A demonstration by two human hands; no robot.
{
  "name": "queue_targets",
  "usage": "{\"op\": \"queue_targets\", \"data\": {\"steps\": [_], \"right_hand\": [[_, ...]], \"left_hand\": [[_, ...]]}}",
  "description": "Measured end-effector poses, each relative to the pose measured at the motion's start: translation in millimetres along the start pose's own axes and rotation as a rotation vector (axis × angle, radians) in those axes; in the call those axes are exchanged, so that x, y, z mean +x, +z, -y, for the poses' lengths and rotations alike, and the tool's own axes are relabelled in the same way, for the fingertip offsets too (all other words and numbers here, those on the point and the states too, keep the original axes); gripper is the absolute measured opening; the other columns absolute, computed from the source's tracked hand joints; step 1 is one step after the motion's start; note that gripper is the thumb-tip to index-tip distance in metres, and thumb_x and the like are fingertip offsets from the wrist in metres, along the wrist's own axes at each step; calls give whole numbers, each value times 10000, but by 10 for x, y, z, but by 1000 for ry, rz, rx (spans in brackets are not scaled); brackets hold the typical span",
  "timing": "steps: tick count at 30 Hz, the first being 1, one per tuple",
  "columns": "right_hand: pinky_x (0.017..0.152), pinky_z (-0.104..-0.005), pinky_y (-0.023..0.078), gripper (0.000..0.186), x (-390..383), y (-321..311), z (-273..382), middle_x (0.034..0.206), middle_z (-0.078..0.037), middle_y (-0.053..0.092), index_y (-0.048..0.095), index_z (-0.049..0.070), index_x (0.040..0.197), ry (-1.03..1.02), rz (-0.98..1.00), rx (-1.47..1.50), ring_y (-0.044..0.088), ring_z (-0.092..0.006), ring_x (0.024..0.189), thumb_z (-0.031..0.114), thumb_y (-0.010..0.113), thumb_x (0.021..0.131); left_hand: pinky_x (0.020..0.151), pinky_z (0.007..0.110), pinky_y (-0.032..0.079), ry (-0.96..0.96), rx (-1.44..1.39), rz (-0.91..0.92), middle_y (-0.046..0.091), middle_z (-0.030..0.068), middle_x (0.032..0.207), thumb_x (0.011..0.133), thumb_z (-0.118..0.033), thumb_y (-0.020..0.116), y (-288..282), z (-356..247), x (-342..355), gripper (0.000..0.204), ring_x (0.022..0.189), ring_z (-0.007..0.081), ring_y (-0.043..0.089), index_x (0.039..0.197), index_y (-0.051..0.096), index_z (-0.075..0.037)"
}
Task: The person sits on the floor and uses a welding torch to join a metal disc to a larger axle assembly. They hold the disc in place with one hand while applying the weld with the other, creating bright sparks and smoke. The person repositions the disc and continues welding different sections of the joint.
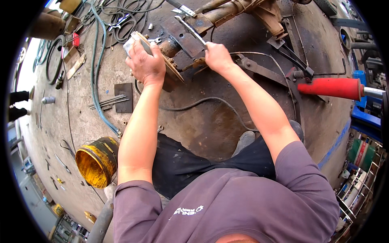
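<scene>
A rusty axle assembly [227,14] lies on the concrete floor ahead of me, with a round flange plate [172,71] at its near end. My left hand [146,65] grips the top edge of that flange, beside a grey block-shaped piece [133,42]. My right hand [216,56] is closed on the lower end of a long flat metal tool [190,30] that runs up and left across the dark backing plate [182,36]. Part of the hub is hidden behind my left hand.
A yellow bucket [95,162] stands by my left elbow. A teal hose [97,81], coiled cables, welding rods [107,101] on a small steel plate and scattered tools lie to the left. A red cylinder [330,87] and metal linkage bars sit at right.
</scene>
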State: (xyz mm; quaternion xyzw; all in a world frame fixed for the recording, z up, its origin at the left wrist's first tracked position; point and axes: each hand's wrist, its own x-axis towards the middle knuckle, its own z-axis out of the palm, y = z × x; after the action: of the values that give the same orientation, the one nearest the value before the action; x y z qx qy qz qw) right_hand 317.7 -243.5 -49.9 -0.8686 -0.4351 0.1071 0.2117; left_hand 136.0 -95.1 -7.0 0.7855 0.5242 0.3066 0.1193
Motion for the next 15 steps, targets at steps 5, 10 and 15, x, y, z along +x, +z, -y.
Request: {"op": "queue_targets", "data": {"steps": [5, 10, 15], "right_hand": [[893, -533, 560, 136, 220, -202, 242, 970, -286, 713, 661, -10, 913, -20, -39, 120, 691, -470, 974, 74, 554, 901], [866, -529, 575, 208, 44, 44, 174, 932, -308, 708, 584, -11, 1110, 26, 107, 50, 702, -485, 942, 34, 551, 909], [892, -520, 568, 134, 152, -292, 330, 978, -311, 707, 606, -19, 1025, -5, 13, 192, 701, -458, 990, 32, 563, 910]], "left_hand": [[1056, 509, 444, 6, 79, -27, 581, 144, 1422, 945, -407, 603, -5, 106, -6, 570, 1220, 429, 527, 1415, 572, -85], [1058, 502, 440, -8, 81, -44, 613, 129, 1408, 956, -433, 590, 18, -40, 2, 535, 1222, 425, 557, 1385, 606, -114], [1066, 488, 430, -7, 103, -72, 621, 139, 1398, 967, -423, 580, -7, 33, 10, 526, 1228, 415, 561, 1387, 607, -106]]}}
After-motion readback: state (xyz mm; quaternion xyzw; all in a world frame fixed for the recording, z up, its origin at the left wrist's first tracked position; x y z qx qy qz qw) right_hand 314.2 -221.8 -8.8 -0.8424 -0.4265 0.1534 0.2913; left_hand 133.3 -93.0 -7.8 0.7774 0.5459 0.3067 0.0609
